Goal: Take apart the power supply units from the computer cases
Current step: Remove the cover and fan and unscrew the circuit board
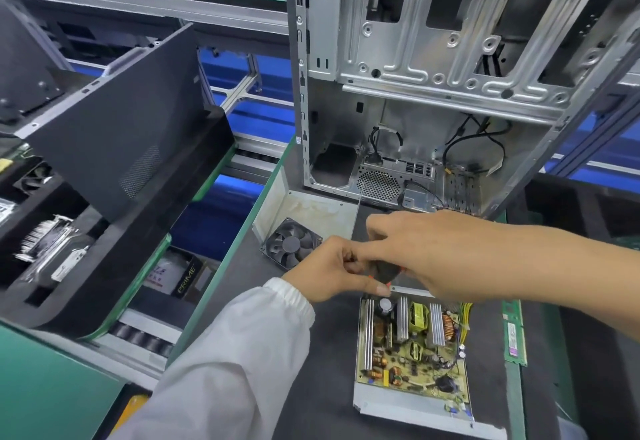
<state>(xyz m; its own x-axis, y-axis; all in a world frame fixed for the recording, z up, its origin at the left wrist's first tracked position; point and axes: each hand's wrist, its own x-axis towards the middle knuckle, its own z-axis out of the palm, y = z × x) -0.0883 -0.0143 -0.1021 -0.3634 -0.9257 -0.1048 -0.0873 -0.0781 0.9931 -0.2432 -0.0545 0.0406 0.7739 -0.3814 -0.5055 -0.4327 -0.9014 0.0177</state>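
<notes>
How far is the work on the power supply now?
Done: the power supply lies outside the computer case, its circuit board exposed; the cover with the fan lies apart. In hand: left hand and right hand hold a small dark object above it. Left: the board sits in its tray.

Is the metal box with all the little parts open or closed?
Open: the power supply has no cover, so its circuit board shows.

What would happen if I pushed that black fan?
The fan leans tilted against the removed metal cover, so a push would probably tip it flat. Its square frame likely won't roll. It looks like light plastic, with thin blades that might snap.
</notes>
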